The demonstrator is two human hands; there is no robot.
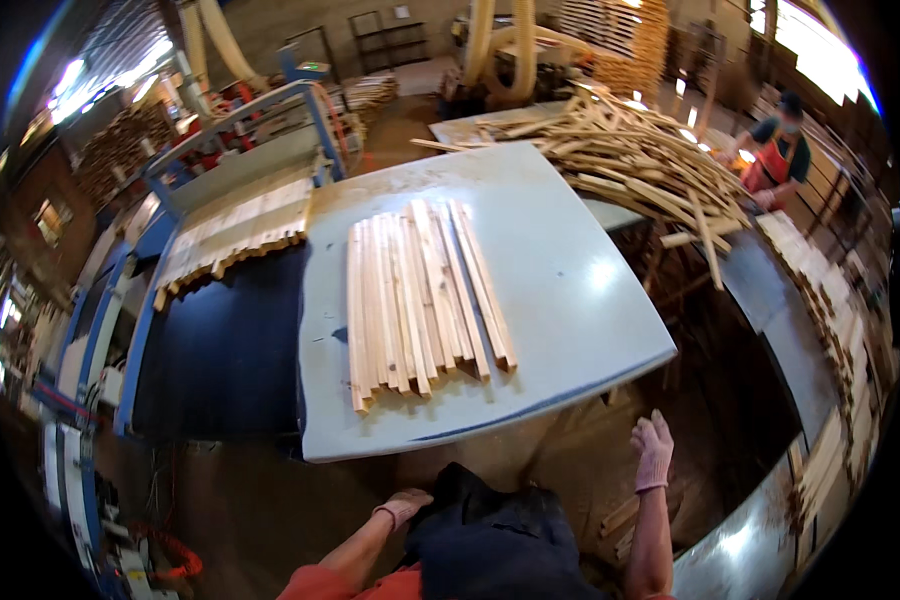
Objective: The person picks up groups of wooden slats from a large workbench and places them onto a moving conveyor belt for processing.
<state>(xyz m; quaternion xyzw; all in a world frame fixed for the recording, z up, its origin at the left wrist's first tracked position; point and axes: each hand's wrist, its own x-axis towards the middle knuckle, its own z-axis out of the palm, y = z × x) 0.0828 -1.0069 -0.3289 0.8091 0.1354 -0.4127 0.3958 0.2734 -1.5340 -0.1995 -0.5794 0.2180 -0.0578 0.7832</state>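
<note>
A row of pale wooden strips (400, 300) lies side by side on the light grey tabletop (590, 330) before me. Their near ends are uneven, and a narrow gap parts the strips toward the right. My right hand (654, 455), in a pale knitted glove, hangs in the air past the table's near right corner. Its fingers are apart and hold nothing. Beside the dark apron (490, 540) at my waist is my left hand (406, 505), gloved too. Its fingers are partly hidden, so their grip does not show. Neither hand touches the strips.
Left of the table, a dark conveyor belt (230, 340) carries a block of boards (235, 235) under a blue frame. A large heap of loose strips (630, 150) stands behind right. A co-worker (778, 155) is at the far right, near a grey bench (770, 310).
</note>
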